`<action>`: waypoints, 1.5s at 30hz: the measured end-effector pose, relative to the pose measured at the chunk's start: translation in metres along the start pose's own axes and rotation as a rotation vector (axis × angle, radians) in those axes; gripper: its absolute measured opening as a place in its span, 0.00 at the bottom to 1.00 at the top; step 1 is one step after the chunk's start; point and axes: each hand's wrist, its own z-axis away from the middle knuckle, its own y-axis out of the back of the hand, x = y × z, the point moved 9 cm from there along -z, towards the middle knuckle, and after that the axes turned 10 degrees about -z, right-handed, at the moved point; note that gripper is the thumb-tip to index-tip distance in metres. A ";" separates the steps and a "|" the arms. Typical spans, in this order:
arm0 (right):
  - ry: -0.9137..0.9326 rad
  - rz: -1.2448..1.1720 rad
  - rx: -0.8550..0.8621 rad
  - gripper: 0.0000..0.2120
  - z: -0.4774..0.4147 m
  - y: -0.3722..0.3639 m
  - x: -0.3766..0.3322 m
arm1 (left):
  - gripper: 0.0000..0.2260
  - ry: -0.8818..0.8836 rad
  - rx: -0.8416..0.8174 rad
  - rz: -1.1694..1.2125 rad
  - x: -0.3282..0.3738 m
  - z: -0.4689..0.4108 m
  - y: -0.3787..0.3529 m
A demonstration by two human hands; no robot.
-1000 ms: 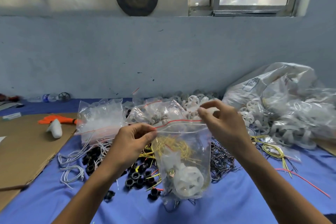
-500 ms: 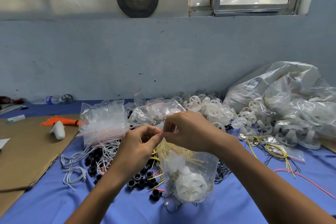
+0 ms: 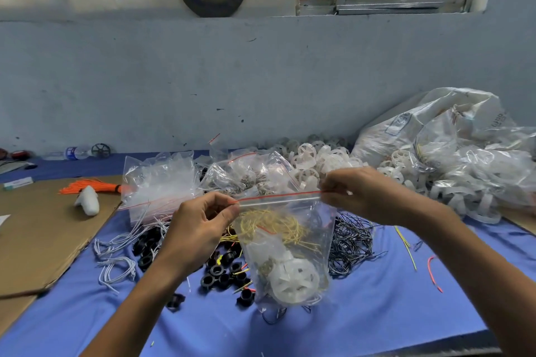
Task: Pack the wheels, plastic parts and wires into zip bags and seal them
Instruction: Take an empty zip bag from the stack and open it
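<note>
A clear zip bag (image 3: pixel 290 243) hangs above the blue cloth, holding a white wheel (image 3: pixel 294 281) and yellow wires (image 3: pixel 272 224). My left hand (image 3: pixel 200 226) pinches the left end of its red-lined zip strip (image 3: pixel 278 197). My right hand (image 3: pixel 365 197) pinches the strip's right end, stretching it flat between both hands. Under and around the bag lie black plastic parts (image 3: pixel 223 274), white wires (image 3: pixel 116 252) and dark wires (image 3: pixel 352 240).
Piles of white wheels (image 3: pixel 313 158) and big plastic sacks (image 3: pixel 452 153) fill the back right. Filled zip bags (image 3: pixel 159 182) stand behind my hands. Brown cardboard (image 3: pixel 40 229) with orange wires (image 3: pixel 87 185) and a white part lies at the left.
My right hand slid along the zip strip from next to the left hand out to the bag's right end. The strip now lies stretched straight.
</note>
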 end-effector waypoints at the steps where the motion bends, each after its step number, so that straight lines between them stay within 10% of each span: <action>1: -0.033 -0.008 0.030 0.02 0.005 0.006 0.011 | 0.01 0.002 0.002 -0.009 0.000 0.000 -0.001; 13: -0.159 -1.030 0.315 0.07 0.030 0.001 0.052 | 0.04 -0.013 -0.042 -0.018 0.002 0.016 -0.007; 22: -0.443 -0.956 0.873 0.04 0.064 0.129 0.182 | 0.06 0.126 -0.083 -0.100 -0.082 0.029 -0.006; 26: -0.765 -0.508 1.144 0.15 0.119 0.200 0.274 | 0.10 0.168 -0.080 -0.122 -0.095 0.031 -0.006; 32: -0.896 -0.250 0.754 0.28 0.118 0.117 0.301 | 0.09 0.173 -0.088 -0.082 -0.103 0.025 -0.020; 45: -0.232 -0.317 0.395 0.12 0.062 -0.164 0.070 | 0.07 0.196 -0.030 -0.469 -0.144 0.048 -0.032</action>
